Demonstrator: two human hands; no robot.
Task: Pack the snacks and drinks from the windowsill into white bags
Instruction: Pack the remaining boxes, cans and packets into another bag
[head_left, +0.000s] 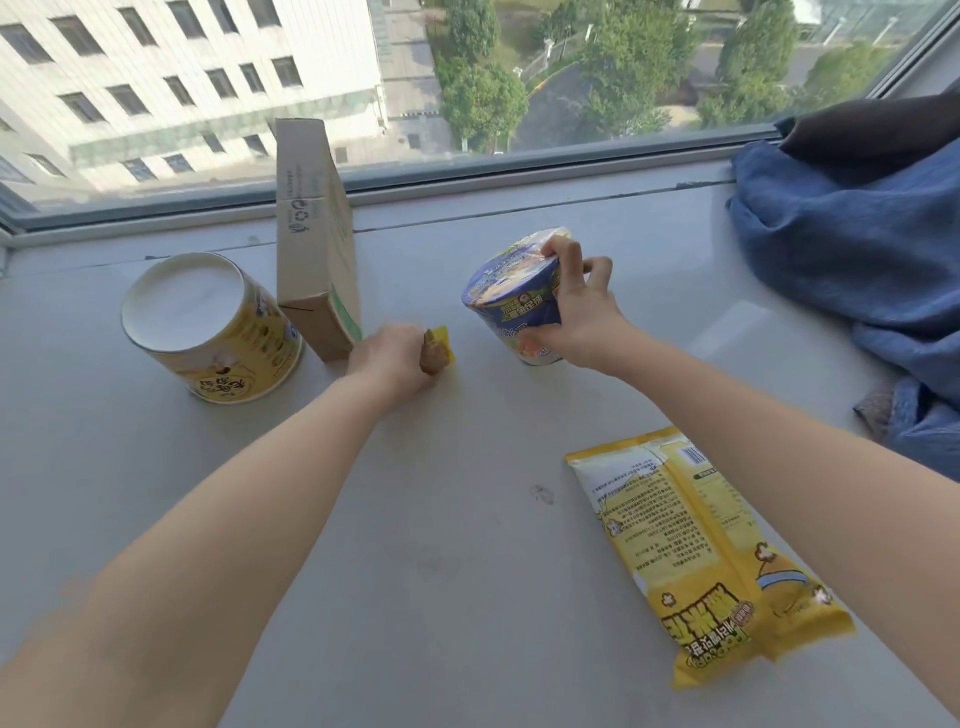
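Head view: noodle cup (511, 291) tilted leftward.

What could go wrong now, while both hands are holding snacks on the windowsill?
The right hand grips the blue cup tilted, so it might slip out. The left hand holds a small yellow packet right beside the upright cardboard box; a bump could topple the box. No white bag is in view.

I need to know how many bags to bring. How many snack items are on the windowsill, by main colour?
Yellow: 3, the tub, the flat packet, the small snack in the left hand
Blue: 1, the cup in the right hand
Brown: 1, the carton
Total: 5
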